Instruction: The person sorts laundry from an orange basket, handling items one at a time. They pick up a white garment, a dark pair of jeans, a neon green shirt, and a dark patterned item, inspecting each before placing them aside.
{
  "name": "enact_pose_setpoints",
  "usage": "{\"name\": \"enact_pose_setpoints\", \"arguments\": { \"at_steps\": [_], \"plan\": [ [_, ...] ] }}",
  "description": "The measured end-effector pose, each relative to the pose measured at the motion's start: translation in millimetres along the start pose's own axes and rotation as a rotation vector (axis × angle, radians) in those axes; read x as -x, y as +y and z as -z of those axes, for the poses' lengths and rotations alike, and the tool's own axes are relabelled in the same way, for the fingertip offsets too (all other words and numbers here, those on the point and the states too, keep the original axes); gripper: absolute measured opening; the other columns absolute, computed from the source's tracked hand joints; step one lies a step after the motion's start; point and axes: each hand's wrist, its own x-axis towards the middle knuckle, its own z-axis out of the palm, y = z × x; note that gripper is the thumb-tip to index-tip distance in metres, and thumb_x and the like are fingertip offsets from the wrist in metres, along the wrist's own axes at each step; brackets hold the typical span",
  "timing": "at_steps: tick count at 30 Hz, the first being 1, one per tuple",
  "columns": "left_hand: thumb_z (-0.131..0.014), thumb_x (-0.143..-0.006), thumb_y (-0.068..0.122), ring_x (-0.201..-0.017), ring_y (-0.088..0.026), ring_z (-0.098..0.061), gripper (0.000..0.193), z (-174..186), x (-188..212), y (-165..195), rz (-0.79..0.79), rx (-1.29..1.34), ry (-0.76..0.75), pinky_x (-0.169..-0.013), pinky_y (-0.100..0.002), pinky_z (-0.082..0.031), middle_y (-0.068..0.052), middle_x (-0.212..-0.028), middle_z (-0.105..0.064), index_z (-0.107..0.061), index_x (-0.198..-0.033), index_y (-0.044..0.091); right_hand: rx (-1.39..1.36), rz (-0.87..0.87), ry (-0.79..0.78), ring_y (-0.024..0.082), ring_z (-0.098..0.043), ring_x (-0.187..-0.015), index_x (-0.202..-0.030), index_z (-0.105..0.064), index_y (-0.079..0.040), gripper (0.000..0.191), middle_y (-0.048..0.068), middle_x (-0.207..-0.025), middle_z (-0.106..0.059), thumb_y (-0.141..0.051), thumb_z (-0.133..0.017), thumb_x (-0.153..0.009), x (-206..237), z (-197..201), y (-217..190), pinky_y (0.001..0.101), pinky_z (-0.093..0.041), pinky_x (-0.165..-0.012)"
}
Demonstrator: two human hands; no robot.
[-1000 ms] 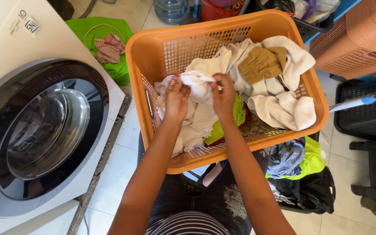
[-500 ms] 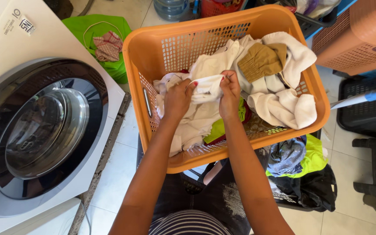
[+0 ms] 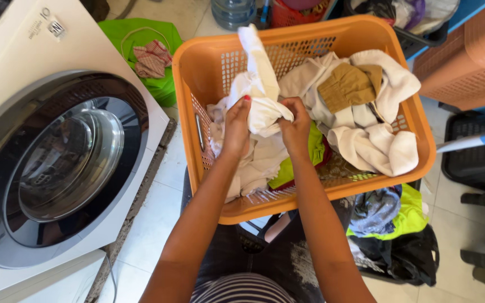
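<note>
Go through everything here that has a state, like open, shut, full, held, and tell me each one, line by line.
Washing machine door: shut.
Orange laundry basket: filled with mostly white clothes.
White garment: held up out of the basket by both hands.
Left hand: closed on the white garment.
Right hand: closed on the white garment.
Tan garment: crumpled on top of the pile.
Green bag: on the floor, cloth lying on it.

Both hands (image 3: 265, 126) grip white garment (image 3: 259, 84) over basket (image 3: 411, 112)
</note>
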Motion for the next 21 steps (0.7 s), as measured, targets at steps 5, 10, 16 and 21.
{"name": "enact_pose_setpoints", "arguments": {
  "at_steps": [5,10,16,21],
  "plan": [
    [-0.075,-0.087,0.013,-0.100,-0.011,-0.064,0.037,2.3,0.9,20.5,-0.086,-0.533,-0.280,-0.087,-0.028,-0.054,-0.004,-0.106,-0.067,-0.056,-0.118,0.007,-0.533,-0.341,-0.114,0.019,-0.071,-0.098,-0.119,-0.065,0.006,0.036,0.011,-0.110,-0.072,0.010,-0.062,-0.083,-1.9,12.3,7.8,0.0316,-0.056,-0.090],
    [-0.067,-0.103,0.016,-0.105,-0.017,-0.065,0.020,15.6,-3.0,14.1,-0.530,-1.131,-0.105,-0.089,-0.030,-0.053,-0.010,-0.115,-0.068,-0.063,-0.120,0.005,-0.755,-0.461,-0.300,0.020,-0.070,-0.101,-0.127,-0.065,0.007,0.035,0.014,-0.116,-0.072,0.000,-0.070,-0.094,1.5,21.9,1.5,0.0337,-0.055,-0.094],
    [-0.064,-0.104,0.019,-0.099,-0.022,-0.065,0.024,10.9,-7.0,-6.7,0.158,-0.174,0.012,-0.082,-0.039,-0.055,-0.010,-0.109,-0.068,-0.056,-0.122,0.005,-0.857,-0.517,-0.168,0.022,-0.073,-0.100,-0.120,-0.065,0.002,0.032,0.013,-0.112,-0.074,-0.015,-0.070,-0.094,-3.2,14.0,-7.7,0.0372,-0.059,-0.091],
    [-0.061,-0.098,0.018,-0.111,-0.020,-0.067,0.032,15.3,-7.1,9.1,0.261,0.356,-0.063,-0.097,-0.039,-0.057,-0.006,-0.119,-0.069,-0.057,-0.128,0.008,-0.645,-0.375,-0.029,0.018,-0.066,-0.096,-0.124,-0.064,0.005,0.026,0.011,-0.112,-0.069,-0.007,-0.072,-0.102,-17.6,-8.2,-8.1,0.0331,-0.056,-0.089]
  ]
}}
